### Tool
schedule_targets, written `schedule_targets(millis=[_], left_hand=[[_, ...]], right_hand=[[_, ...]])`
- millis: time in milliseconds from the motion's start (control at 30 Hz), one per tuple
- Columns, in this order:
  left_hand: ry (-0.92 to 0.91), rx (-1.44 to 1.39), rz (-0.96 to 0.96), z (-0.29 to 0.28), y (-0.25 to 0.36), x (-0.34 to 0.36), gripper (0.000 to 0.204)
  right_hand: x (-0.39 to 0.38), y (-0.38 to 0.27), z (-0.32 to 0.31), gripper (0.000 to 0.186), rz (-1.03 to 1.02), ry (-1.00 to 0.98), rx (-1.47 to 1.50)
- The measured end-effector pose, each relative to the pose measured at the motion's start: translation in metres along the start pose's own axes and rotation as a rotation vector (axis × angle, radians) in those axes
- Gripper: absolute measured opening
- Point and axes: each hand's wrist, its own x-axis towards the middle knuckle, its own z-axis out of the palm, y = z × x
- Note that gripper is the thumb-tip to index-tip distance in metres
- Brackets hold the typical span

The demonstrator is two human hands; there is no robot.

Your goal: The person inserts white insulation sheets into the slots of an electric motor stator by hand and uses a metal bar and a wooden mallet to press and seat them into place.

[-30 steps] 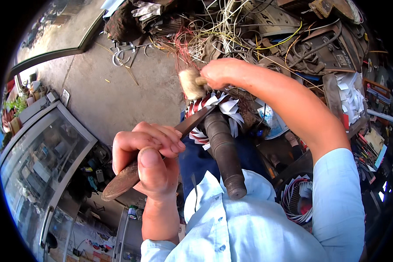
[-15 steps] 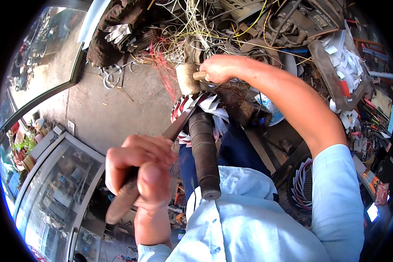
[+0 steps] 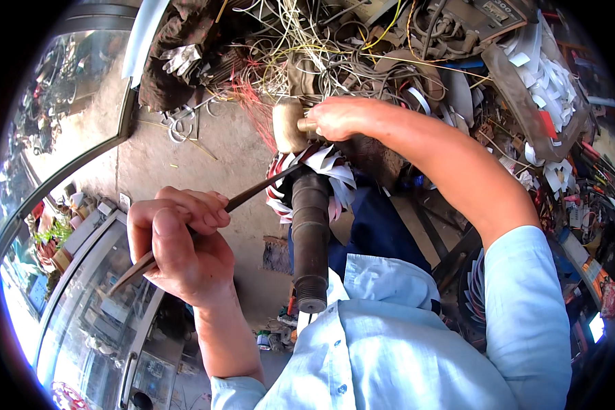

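My left hand [image 3: 188, 246] is closed around a long flat tapered bar [image 3: 256, 191]. The bar's far tip reaches the white and red paper strips [image 3: 331, 167] that fan out around the end of a motor armature. A thick stepped dark shaft [image 3: 309, 236] juts from the armature toward my body. In my right hand [image 3: 338, 117] is the short handle of a mallet. Its pale cylindrical head [image 3: 290, 128] is just beyond the strips, close to the bar's tip; whether they touch, I cannot tell.
Tangled wires [image 3: 307, 44] lie beyond the armature. A glass-fronted cabinet [image 3: 92, 307] stands at left. At far right, a tray [image 3: 523, 113] holds white paper pieces, with tools near it. A second ring of paper strips [image 3: 475, 290] sits beside my right side.
My left hand has moved left and slightly away from me, turning the bar to a flatter slant. The mallet has shifted slightly left. My view has shifted a little.
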Motion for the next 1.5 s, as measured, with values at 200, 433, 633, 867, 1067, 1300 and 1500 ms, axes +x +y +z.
schedule_targets(millis=[200, 433, 633, 867, 1067, 1300, 1500], left_hand=[[-0.001, 0.032, -0.01, 0.009, 0.002, 0.002, 0.022], [-0.024, 0.04, -0.014, 0.021, 0.0, 0.013, 0.021], [0.005, 0.055, -0.055, 0.028, -0.002, 0.022, 0.025], [0.034, 0.143, -0.044, 0.044, -0.001, 0.025, 0.026], [-0.18, 0.122, 0.077, 0.049, -0.005, -0.003, 0.018], [-0.299, 0.171, 0.107, 0.046, -0.002, -0.023, 0.027], [-0.218, 0.206, -0.001, 0.069, -0.005, 0.015, 0.027]], right_hand=[[-0.012, 0.049, 0.028, 0.028, 0.067, 0.154, 0.138], [-0.013, 0.068, 0.021, 0.028, 0.09, 0.161, 0.195], [-0.026, 0.051, 0.036, 0.032, 0.227, 0.014, 0.316], [-0.028, 0.068, 0.059, 0.031, 0.129, 0.133, 0.309], [-0.053, 0.076, 0.093, 0.035, 0.228, 0.369, 0.551], [-0.087, 0.086, 0.144, 0.032, 0.362, 0.411, 0.637], [-0.077, 0.087, 0.136, 0.034, 0.272, 0.356, 0.537]])
